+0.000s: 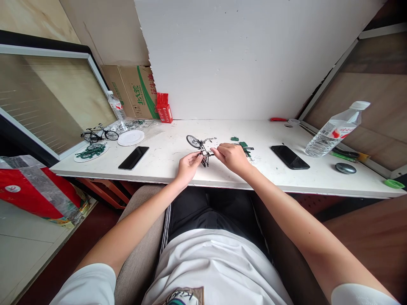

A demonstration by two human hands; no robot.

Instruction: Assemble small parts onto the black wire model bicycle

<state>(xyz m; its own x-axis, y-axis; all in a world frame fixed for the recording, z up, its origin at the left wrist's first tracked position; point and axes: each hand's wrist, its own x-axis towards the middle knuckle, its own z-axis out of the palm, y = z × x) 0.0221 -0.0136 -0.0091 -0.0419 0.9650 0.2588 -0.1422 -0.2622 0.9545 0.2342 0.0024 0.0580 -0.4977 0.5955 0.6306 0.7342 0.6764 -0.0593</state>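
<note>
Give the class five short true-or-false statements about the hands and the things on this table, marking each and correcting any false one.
1. The left hand holds a black model bicycle frame with a spoked wheel. True.
2. A two-wheeled black model bicycle stands at the right end of the white table. False: that model bicycle is towards the left end.
3. A flat black phone lies between the right hand and a clear plastic bottle with a white cap. True.
4. A small red box stands on top of a brown cardboard carton. False: the red box stands on the table by the carton's right edge.
5. A round white plate lies left of both hands. True.
</note>
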